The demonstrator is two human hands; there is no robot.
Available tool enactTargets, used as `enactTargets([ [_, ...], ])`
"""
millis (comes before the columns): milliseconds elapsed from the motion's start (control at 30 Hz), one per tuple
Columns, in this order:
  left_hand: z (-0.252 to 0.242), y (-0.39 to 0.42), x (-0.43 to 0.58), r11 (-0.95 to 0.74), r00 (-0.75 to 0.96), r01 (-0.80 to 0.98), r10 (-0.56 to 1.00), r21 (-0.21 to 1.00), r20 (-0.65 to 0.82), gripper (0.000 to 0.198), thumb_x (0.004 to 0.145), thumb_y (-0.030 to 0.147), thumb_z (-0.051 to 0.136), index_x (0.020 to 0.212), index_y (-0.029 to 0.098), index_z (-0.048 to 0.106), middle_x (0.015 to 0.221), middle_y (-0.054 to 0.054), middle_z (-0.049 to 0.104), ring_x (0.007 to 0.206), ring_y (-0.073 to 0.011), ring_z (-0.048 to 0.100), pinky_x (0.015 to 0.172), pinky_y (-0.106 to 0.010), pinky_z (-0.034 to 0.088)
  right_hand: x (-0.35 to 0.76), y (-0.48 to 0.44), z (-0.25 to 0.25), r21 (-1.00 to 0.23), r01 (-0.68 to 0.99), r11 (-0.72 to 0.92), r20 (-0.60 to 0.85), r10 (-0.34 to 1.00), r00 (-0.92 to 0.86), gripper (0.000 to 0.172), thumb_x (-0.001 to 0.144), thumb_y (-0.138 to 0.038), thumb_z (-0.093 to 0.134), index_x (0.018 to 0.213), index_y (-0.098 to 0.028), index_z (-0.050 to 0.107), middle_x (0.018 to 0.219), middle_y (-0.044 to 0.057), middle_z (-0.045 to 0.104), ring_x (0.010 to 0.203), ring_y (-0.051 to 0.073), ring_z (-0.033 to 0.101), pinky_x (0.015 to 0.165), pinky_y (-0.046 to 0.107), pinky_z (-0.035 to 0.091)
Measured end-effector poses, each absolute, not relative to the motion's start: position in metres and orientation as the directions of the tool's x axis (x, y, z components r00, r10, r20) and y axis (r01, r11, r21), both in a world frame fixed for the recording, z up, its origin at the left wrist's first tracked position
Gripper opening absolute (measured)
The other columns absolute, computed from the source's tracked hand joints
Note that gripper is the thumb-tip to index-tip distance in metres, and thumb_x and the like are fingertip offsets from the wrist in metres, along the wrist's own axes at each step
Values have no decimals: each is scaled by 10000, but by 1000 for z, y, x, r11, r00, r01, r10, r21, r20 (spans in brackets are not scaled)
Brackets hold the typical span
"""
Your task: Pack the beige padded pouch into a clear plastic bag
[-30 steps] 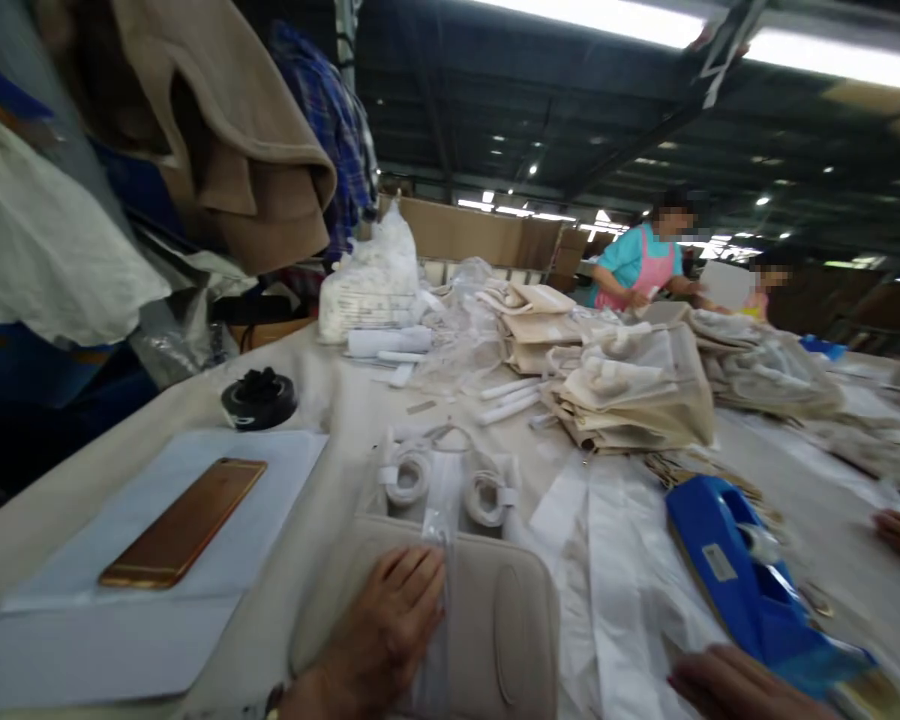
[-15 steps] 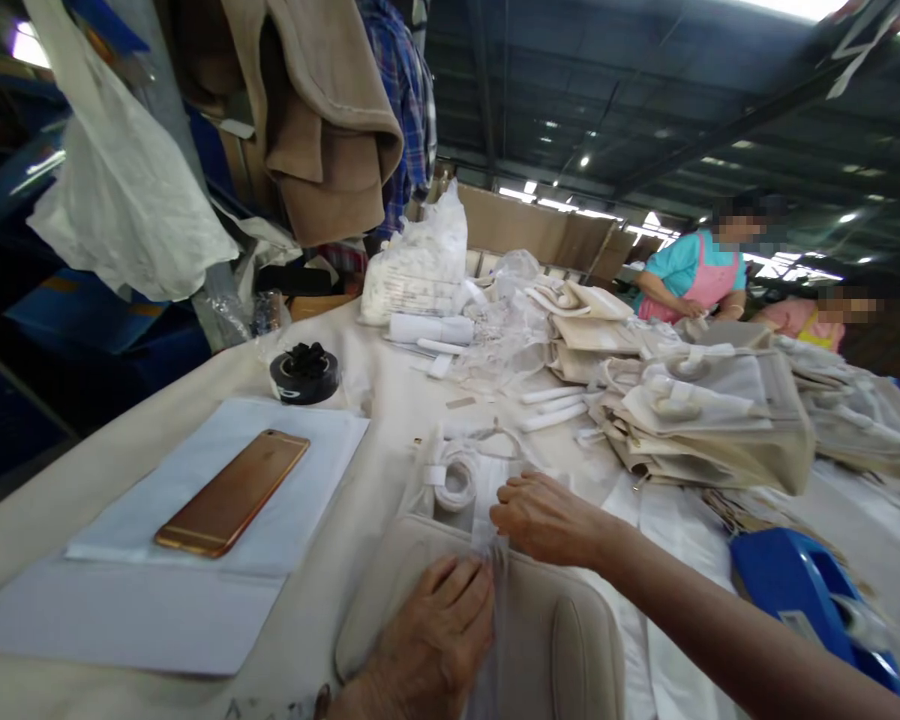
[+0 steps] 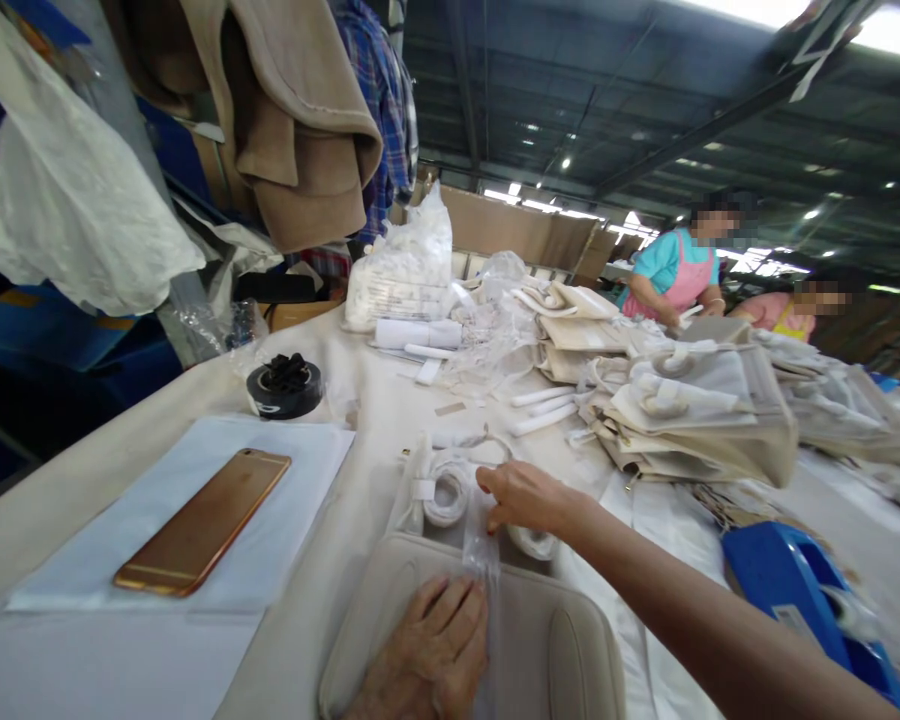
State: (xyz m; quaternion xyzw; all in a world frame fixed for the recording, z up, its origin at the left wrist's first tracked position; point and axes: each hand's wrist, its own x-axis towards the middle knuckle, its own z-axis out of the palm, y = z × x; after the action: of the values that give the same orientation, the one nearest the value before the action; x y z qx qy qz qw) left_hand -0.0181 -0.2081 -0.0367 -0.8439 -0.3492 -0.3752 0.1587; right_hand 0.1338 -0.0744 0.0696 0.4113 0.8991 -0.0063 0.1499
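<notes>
A beige bag (image 3: 529, 625) lies in front of me, with a padded panel facing up. A clear plastic strip (image 3: 481, 552) runs lengthwise over its middle. My left hand (image 3: 436, 640) rests flat on the bag, its fingers against the strip's left side. Beyond the bag's upper edge, my right hand (image 3: 529, 497) is by the far end of the strip, with thumb and index finger apart. To its left sits a white-wrapped coil (image 3: 445, 495). Another wrapped coil (image 3: 532, 542) is partly hidden beneath the right hand.
Left are a gold phone (image 3: 206, 520) on white sheets (image 3: 300, 450) and a black tape roll (image 3: 285, 387). Stacked beige bags (image 3: 712, 410) and a blue tape dispenser (image 3: 787, 580) are at right. A filled plastic bag (image 3: 401, 275) stands behind. Two people work across the table.
My right hand has loosened from a closed grip on the strip, its index finger now extended. My left hand stays on the bag. The view has shifted slightly to the right.
</notes>
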Motion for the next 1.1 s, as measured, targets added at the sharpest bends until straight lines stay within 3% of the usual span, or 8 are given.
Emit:
enactTargets([
  [200,-46,-202,-16,-719,477,692,388,-64,789,363,965,221,295,964,152,651,1010,-26,696,990,-168,577,904,-320,378,143,-119,58,99,773,627,-4,777,-630,80,872,-157,543,900,-175,616,937,79,654,949,212,571,847,342,410],
  [300,-58,-197,-10,-729,381,684,320,-32,867,357,954,199,302,906,148,652,941,-41,694,955,-169,583,918,-318,378,149,-168,27,56,729,682,242,699,-673,204,867,-78,456,934,-185,616,954,52,665,937,184,570,958,380,386],
  [433,-56,-200,-12,-763,367,647,317,5,874,350,922,139,291,848,153,633,904,-54,677,931,-168,590,927,-311,410,156,-211,-7,112,674,730,478,555,-681,483,807,-77,422,1285,-108,487,1277,102,586,1246,256,448,1081,479,300],
  [600,-27,-216,-25,-773,527,634,449,18,722,259,876,113,363,943,154,609,970,-75,664,958,-201,596,876,-348,496,166,-242,0,-124,661,740,433,640,-635,377,776,-63,464,1108,-192,589,1116,31,682,1180,223,535,1115,509,270],
  [733,-16,-218,-32,-790,547,608,490,79,679,193,870,151,431,962,173,599,983,-76,660,959,-205,605,839,-352,532,194,-267,-11,-319,796,514,643,735,-216,344,836,-124,459,1153,-196,570,1180,95,637,1155,232,552,1003,470,434],
  [867,-11,-208,-52,-656,326,704,639,272,697,187,874,279,469,959,203,618,1066,-81,638,1048,-224,581,918,-397,506,219,-286,-29,-749,660,64,340,892,298,386,860,-384,468,1163,-163,559,1130,140,647,1004,261,629,838,426,537],
  [967,-6,-200,-72,-333,-8,750,859,572,511,441,782,494,488,1040,154,598,1131,-141,610,1106,-298,551,1002,-503,432,220,-292,-28,-898,433,-82,42,962,270,454,846,-462,434,1144,-144,562,1035,127,670,877,245,657,752,374,546],
  [1100,-2,-196,-82,6,-201,596,969,803,142,668,624,637,489,1098,171,553,1166,-126,603,1125,-313,552,1016,-474,426,204,-288,-24,-952,303,-49,27,970,242,492,841,-481,454,1194,-149,536,1118,111,657,939,236,644,831,352,523],
])
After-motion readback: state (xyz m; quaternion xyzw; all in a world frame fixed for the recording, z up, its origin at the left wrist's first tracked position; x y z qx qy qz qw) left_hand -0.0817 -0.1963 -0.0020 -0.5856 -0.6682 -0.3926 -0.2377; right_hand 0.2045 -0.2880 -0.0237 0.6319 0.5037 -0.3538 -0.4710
